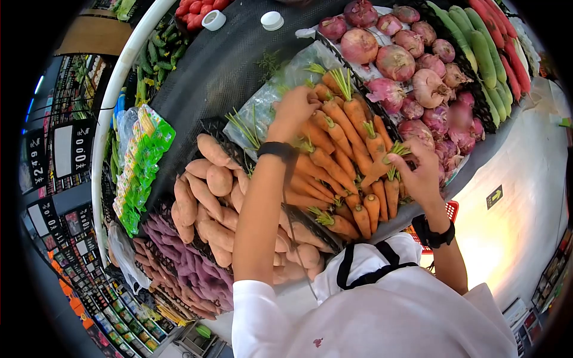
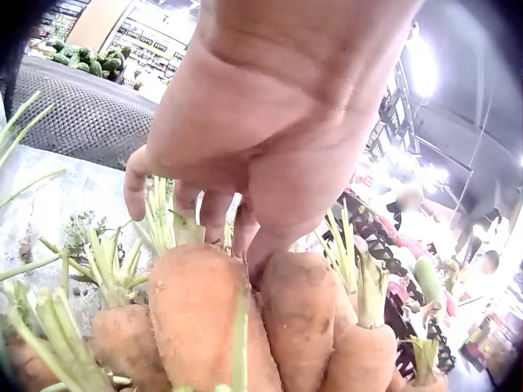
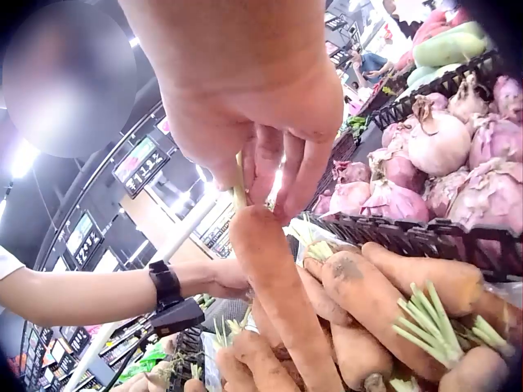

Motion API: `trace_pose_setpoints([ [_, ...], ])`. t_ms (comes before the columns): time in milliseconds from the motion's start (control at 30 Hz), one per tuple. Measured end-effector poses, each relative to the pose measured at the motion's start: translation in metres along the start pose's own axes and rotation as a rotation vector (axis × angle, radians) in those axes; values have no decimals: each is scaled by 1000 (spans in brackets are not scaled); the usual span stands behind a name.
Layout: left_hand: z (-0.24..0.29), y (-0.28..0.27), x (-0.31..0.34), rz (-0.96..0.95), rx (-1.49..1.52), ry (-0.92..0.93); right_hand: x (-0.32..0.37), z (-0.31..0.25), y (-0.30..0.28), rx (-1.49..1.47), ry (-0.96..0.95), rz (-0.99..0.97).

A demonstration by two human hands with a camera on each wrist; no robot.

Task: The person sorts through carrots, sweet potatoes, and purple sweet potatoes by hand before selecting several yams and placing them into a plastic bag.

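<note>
Orange carrots with green stem stubs (image 1: 340, 140) fill a section of the stand. My right hand (image 1: 418, 170) pinches one carrot (image 3: 282, 298) by its stem; in the right wrist view it hangs tilted below the fingers, over the other carrots. My left hand (image 1: 293, 110) is over the upper left of the pile. The left wrist view shows that hand (image 2: 261, 155) with its fingers bent down behind two carrots, the thumb at the top between a large carrot (image 2: 200, 310) and a darker one (image 2: 298, 314). Its fingertips are partly hidden, so a grip cannot be confirmed.
Purple onions (image 1: 397, 62) lie right of the carrots behind a black divider (image 3: 425, 237). Sweet potatoes (image 1: 209, 191) and purple ones (image 1: 185, 256) lie on the left. Clear plastic (image 1: 262, 107) borders the carrots. Bagged corn (image 1: 143, 161), green radishes (image 1: 483, 56) and a red basket (image 1: 452, 210) are around.
</note>
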State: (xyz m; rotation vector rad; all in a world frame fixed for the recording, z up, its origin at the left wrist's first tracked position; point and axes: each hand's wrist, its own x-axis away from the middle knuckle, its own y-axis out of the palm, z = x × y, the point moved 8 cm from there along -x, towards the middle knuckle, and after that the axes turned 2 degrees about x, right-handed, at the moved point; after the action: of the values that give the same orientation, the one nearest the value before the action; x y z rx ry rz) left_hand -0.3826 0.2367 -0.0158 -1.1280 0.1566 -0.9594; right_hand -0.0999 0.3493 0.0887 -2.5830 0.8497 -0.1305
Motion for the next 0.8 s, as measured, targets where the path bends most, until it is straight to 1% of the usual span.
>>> trace_pose_setpoints([
  [67,-20,12,-12,12,134,60,2,-4,5,23,27,-62],
  [100,-20,9,-11,11,133,60,3,-6,6,33,-9,-53],
  [167,-13,13,-11,-150,106,87,4,-5,6,27,-6,-44],
  [200,-4,8,-2,-147,105,88,5,-4,6,21,1,-41],
  [233,10,-5,12,-46,-12,83,5,-2,7,20,-6,-40],
  [267,23,-20,25,56,-128,76,6,4,5,-8,34,-27],
  [300,32,-27,35,57,-128,69,9,10,5,-37,81,-21],
  [333,41,-38,46,136,-191,89,11,9,5,-41,81,-30],
  [367,48,-50,56,217,-255,109,8,4,3,-28,54,-24],
  [400,47,-53,64,218,-256,96,7,1,2,-16,28,-19],
  [433,51,-61,72,289,-286,133,5,-5,1,42,-74,3],
  [467,55,-70,80,363,-318,171,2,-8,4,37,-85,-3],
  [500,53,-75,88,370,-322,159,1,-9,9,-68,-32,-26],
  [533,54,-89,100,481,-245,211,0,-10,15,-173,24,-48],
  [567,54,-102,115,591,-167,265,-3,-14,21,-178,19,-54],
  [600,53,-109,128,593,-168,257,-5,-20,33,-126,11,-120],
  [633,53,-129,156,775,-113,271,-8,-26,46,-73,1,-188],
  [667,52,-146,186,960,-60,288,-12,-32,58,-76,-6,-196],
  [733,43,-156,236,1092,71,218,-18,-50,100,51,-173,-341],
  [767,48,-154,260,1150,-15,212,-20,-50,116,59,-176,-338],
  [800,54,-150,285,1206,-102,205,-24,-53,127,107,-245,-230],
])
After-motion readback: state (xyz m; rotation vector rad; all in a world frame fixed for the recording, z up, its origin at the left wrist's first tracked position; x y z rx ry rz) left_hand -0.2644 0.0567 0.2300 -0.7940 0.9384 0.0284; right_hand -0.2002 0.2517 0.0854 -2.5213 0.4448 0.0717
